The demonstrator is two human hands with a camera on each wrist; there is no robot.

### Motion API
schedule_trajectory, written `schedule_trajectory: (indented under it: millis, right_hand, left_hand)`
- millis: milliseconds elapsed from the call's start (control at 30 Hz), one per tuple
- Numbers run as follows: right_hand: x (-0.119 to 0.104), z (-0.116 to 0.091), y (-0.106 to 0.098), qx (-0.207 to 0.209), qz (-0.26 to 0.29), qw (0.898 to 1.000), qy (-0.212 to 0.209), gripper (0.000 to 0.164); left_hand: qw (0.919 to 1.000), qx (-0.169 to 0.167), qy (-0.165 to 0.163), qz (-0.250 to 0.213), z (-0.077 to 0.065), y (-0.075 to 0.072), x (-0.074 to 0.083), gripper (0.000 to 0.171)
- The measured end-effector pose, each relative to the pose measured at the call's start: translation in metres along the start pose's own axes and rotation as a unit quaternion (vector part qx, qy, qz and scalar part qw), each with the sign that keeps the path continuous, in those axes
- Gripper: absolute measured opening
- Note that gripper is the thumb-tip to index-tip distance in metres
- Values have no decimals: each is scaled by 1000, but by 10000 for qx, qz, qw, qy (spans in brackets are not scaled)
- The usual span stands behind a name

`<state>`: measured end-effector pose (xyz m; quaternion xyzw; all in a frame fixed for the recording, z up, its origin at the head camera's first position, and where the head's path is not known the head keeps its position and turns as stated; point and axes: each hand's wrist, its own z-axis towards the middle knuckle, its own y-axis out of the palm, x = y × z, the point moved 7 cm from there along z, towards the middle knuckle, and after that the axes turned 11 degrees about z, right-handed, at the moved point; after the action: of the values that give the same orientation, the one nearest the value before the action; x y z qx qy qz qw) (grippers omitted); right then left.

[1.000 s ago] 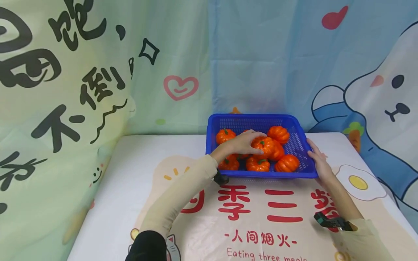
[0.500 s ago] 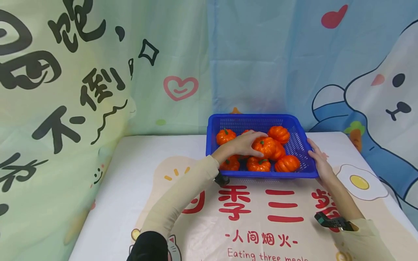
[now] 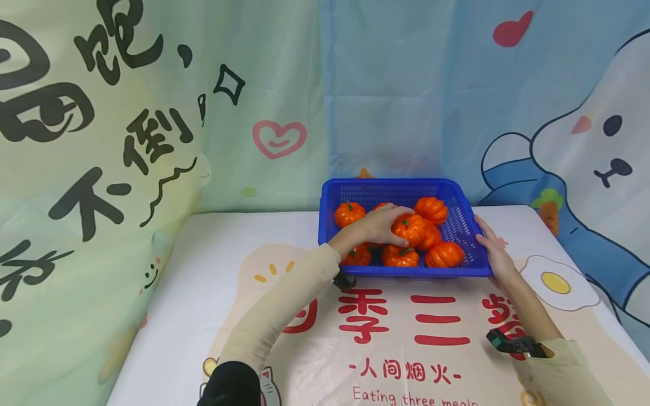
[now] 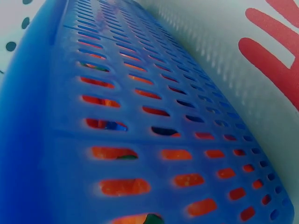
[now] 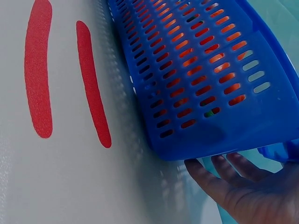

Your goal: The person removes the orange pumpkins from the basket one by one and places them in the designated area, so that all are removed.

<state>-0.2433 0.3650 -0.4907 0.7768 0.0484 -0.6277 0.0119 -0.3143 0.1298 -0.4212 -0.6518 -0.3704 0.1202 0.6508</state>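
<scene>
A blue plastic basket [image 3: 406,272] stands on the table with several small orange pumpkins in it. My left hand [image 3: 378,224] reaches over its front rim and grips one pumpkin [image 3: 410,229] on top of the pile, thumb at the near side and fingers over the left. My right hand [image 3: 499,258] is at the basket's right end, its extended fingers touching the outer wall. In the right wrist view, fingertips [image 5: 192,164] meet that wall. The left wrist view is filled by the slotted basket side [image 4: 70,186], orange showing through the slots; the left hand is out of that view.
Other pumpkins lie around the held one, such as a pumpkin [image 3: 445,255] at front right and a pumpkin [image 3: 350,214] at back left. A printed cloth [image 3: 386,321] covers the table. A patterned curtain [image 3: 254,101] hangs just behind the basket.
The head view shifts slightly. Both hands, the basket and the pumpkins keep their places.
</scene>
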Motion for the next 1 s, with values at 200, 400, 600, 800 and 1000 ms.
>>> schedule_trajectory:
  millis: [200,400,600,800,1000]
  right_hand:
    - [2,1,1,3,24,10000,11,54]
    - [0,0,1,-26,43,10000,-59,54]
    - [0,0,0,-9,-6,10000,-52,55]
    - [-1,1,-1,42,-57,10000,-66,55]
    - [0,1,-1,47,-85,9999,-56,55]
  left_hand:
    - [9997,232,-25,47,-5,-4,-1,73]
    - [9990,422,-145,-93,-9,-6,-2,72]
    - [9971,657,-168,-343,-13,-8,-1,71]
    - [9934,1033,42,-501,-22,-17,5,70]
    - [9908,1139,191,-703,-37,-22,12,71]
